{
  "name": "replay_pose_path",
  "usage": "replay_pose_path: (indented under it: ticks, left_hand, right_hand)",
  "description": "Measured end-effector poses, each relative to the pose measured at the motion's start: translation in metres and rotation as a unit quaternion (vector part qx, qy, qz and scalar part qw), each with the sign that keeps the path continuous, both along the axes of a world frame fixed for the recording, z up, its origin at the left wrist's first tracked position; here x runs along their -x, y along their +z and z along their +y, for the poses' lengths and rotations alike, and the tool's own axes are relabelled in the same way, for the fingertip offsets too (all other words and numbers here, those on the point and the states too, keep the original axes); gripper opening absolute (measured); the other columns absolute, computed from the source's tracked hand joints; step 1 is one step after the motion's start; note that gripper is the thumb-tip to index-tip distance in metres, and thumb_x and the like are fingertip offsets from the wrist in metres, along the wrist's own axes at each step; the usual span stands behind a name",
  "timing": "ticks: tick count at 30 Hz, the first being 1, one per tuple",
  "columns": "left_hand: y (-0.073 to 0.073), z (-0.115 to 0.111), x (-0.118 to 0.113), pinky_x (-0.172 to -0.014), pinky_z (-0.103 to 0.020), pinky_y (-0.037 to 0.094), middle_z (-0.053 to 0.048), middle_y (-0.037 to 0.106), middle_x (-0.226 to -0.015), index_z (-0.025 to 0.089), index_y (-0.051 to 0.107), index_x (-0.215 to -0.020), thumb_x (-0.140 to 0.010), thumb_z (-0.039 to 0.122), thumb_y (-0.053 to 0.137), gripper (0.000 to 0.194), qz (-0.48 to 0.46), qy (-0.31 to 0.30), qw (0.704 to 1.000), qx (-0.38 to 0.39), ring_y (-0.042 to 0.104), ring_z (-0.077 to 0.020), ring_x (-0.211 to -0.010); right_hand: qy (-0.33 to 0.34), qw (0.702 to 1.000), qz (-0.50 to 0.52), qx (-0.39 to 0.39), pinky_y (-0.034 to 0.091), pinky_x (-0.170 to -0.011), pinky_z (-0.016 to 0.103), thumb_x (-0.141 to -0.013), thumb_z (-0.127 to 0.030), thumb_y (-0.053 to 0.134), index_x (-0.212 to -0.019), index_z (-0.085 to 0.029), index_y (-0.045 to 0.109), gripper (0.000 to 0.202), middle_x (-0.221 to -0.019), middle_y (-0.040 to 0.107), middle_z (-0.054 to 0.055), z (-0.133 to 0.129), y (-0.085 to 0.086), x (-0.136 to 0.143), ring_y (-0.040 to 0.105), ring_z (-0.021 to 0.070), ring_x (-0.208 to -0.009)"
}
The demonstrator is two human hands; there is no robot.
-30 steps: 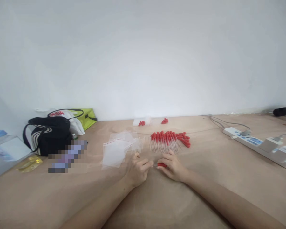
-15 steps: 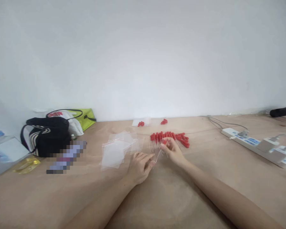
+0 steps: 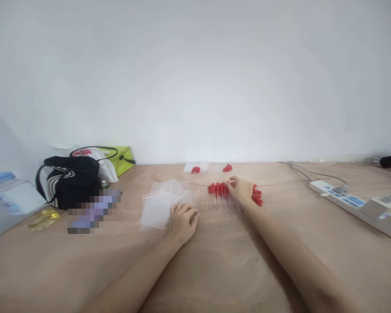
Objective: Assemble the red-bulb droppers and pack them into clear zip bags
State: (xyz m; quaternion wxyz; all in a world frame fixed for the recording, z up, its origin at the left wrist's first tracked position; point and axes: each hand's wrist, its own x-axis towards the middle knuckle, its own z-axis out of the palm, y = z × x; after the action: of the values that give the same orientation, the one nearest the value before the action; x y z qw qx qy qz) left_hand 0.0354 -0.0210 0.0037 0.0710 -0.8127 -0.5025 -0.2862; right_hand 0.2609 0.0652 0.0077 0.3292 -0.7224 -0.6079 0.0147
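My right hand [image 3: 243, 191] reaches over a row of thin pale sticks with red tops [image 3: 217, 190], lying side by side on the table. Its thumb and forefinger close at one red top in the row; its other fingers are partly hidden. A few more red tops [image 3: 256, 199] show to the right of this hand. My left hand [image 3: 184, 222] rests on the table with fingers loosely bent and apart, and nothing shows in it. Just beyond it lie bare thin sticks [image 3: 192, 196] and overlapping clear zip bags [image 3: 154, 213] with a red line along the seal.
Two small heaps of red pieces [image 3: 227, 168] lie near the wall, one on a clear bag [image 3: 187, 168]. A black bag [image 3: 74, 182], a green bag [image 3: 125, 161] and a blurred-out flat object [image 3: 94, 211] are at left. A power strip [image 3: 342, 200] with plugs stands at right.
My right hand has gone from holding a red-topped stick near my left hand to the row of red tops. My left hand has let go of that stick and drawn back left.
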Motion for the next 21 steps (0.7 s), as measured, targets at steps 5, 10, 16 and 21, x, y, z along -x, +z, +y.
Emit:
replay_pose_path:
  ticks: [5, 10, 16, 21]
  left_hand:
    - [0.007, 0.01, -0.014, -0.071, -0.036, 0.031, -0.004, 0.059, -0.089, 0.022, 0.062, -0.076, -0.081, 0.03, 0.044, 0.02, 0.045, 0.045, 0.998, 0.005, 0.048, -0.0216, -0.086]
    - [0.013, 0.038, -0.042, -0.076, -0.038, 0.029, -0.007, 0.057, -0.09, 0.02, 0.06, -0.08, -0.077, 0.032, 0.046, 0.019, 0.057, 0.126, 0.99, 0.033, 0.045, -0.0247, -0.09]
    - [0.009, 0.07, -0.06, -0.078, -0.04, 0.028, -0.011, 0.057, -0.095, 0.018, 0.06, -0.082, -0.076, 0.032, 0.043, 0.023, 0.062, 0.166, 0.981, 0.073, 0.045, -0.0272, -0.094]
    - [0.007, 0.075, -0.06, -0.079, -0.039, 0.028, -0.007, 0.062, -0.087, 0.02, 0.059, -0.085, -0.076, 0.026, 0.043, 0.02, 0.079, 0.146, 0.982, 0.089, 0.05, -0.0248, -0.09]
  right_hand:
    - [0.039, 0.997, 0.03, -0.065, 0.031, -0.067, 0.028, -0.074, -0.049, 0.043, -0.083, -0.02, 0.062, 0.035, -0.072, 0.063, 0.002, -0.019, -0.008, -0.016, 0.055, 0.017, -0.071]
    - [0.025, 0.99, -0.004, -0.139, 0.03, -0.067, 0.029, -0.075, -0.043, 0.041, -0.073, -0.019, 0.063, 0.032, -0.071, 0.062, 0.004, -0.05, -0.024, -0.045, 0.054, 0.0172, -0.069]
    - [0.006, 0.99, -0.034, -0.135, 0.028, -0.065, 0.029, -0.075, -0.038, 0.041, -0.072, -0.02, 0.062, 0.027, -0.069, 0.06, 0.002, -0.072, -0.032, -0.066, 0.053, 0.0162, -0.067]
    - [0.002, 0.994, -0.038, -0.099, 0.028, -0.066, 0.03, -0.074, -0.037, 0.044, -0.073, -0.021, 0.062, 0.024, -0.072, 0.06, 0.002, -0.07, -0.028, -0.067, 0.054, 0.0172, -0.071]
